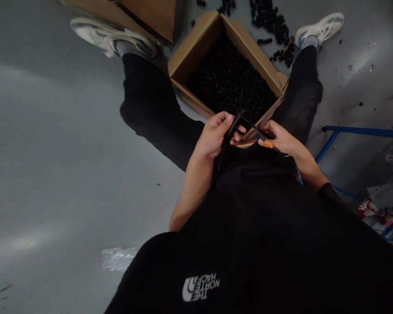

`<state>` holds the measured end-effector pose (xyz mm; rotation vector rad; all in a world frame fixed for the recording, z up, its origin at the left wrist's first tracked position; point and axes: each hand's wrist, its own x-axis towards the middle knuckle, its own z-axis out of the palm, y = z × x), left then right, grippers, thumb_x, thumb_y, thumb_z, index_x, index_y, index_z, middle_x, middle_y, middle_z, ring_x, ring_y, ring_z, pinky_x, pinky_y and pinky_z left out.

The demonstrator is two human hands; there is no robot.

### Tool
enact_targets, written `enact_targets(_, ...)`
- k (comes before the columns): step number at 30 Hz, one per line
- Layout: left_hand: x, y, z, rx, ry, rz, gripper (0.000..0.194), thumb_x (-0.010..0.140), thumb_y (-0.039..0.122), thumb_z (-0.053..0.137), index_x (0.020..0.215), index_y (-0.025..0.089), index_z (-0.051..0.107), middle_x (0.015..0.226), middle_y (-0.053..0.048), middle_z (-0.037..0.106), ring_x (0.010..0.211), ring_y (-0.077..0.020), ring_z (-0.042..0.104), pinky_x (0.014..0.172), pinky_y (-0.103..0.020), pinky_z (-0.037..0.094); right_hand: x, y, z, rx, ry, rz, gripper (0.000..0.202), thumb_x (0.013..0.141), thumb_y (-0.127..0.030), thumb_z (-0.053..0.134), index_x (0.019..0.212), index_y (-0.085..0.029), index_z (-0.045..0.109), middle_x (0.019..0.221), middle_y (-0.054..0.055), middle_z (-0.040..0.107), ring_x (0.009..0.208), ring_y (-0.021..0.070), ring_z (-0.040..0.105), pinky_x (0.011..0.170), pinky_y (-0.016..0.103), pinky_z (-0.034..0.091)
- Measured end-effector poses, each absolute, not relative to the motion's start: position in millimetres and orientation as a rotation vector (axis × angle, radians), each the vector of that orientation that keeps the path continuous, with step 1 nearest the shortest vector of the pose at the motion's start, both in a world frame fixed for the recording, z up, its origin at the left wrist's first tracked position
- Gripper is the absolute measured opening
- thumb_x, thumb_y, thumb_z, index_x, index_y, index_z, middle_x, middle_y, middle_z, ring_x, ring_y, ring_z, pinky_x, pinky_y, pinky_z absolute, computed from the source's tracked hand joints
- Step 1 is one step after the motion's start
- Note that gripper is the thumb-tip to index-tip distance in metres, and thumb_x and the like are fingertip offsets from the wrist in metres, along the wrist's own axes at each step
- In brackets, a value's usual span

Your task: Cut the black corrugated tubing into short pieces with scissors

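Between my knees stands an open cardboard box [196, 102] holding a mass of small black pieces [232, 78]. My left hand [218, 133] is closed around a black corrugated tube [236, 122], above the box's near edge. Its lower end runs down against my dark clothing and is hard to make out. My right hand [277, 137] pinches a thin black tool with an orange part [268, 143]. The tool's dark tip points up and left and meets or crosses the tube; whether they touch is unclear.
Loose black pieces [268, 19] lie on the floor beyond the box. Another cardboard box [150, 15] stands at the upper left. A blue metal frame [363, 130] is at the right. Clear plastic [118, 258] lies on the floor at the lower left.
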<state>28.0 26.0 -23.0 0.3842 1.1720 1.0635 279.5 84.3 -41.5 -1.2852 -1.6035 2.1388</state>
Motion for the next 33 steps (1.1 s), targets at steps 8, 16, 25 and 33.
enact_targets(8, 30.9, 23.8, -29.0, 0.338, 1.153, 1.095, 0.047, 0.106, 0.050, 0.085, 0.086, 0.021, 0.054, 0.075, -0.004, 0.080, 0.049, -0.0081, 0.066, 0.041, -0.016, 0.044, 278.0, 85.5, -35.7, -1.326, -1.630, 2.093, 0.065, 0.075, -0.060, 0.101, 0.105, -0.025, 0.056, 0.101, 0.000, 0.070, 0.089, 0.0170, 0.065, 0.084, 0.037, 0.059)
enact_targets(16, 33.3, 21.6, -31.3, 0.420, 1.167, 1.175, 0.063, 0.085, 0.066, 0.099, 0.086, 0.023, 0.053, 0.076, -0.002, 0.081, 0.052, -0.0093, 0.065, 0.041, -0.017, 0.041, 270.8, 78.2, -35.5, -1.407, -1.680, 1.990, 0.064, 0.073, -0.068, 0.097, 0.097, -0.027, 0.053, 0.093, 0.000, 0.069, 0.084, 0.0208, 0.065, 0.084, 0.045, 0.063)
enact_targets(25, 28.7, 16.7, -21.9, 0.453, 0.991, 1.047, 0.065, 0.077, 0.066, 0.104, 0.082, 0.021, 0.058, 0.069, -0.001, 0.076, 0.042, -0.0048, 0.049, 0.037, -0.017, 0.030, 263.1, 77.0, -17.7, -1.366, -1.804, 1.890, 0.059, 0.073, -0.058, 0.096, 0.101, -0.028, 0.053, 0.093, 0.000, 0.069, 0.083, 0.0212, 0.065, 0.084, 0.046, 0.062)
enact_targets(33, 26.2, 15.1, -18.8, 0.397, 0.969, 1.075, 0.062, 0.076, 0.061, 0.106, 0.081, 0.021, 0.059, 0.065, 0.001, 0.073, 0.041, -0.0045, 0.047, 0.038, -0.016, 0.031, 255.8, 79.0, -14.7, -1.340, -1.842, 1.872, 0.064, 0.072, -0.062, 0.098, 0.101, -0.027, 0.053, 0.089, -0.001, 0.068, 0.079, 0.0199, 0.066, 0.081, 0.044, 0.062)
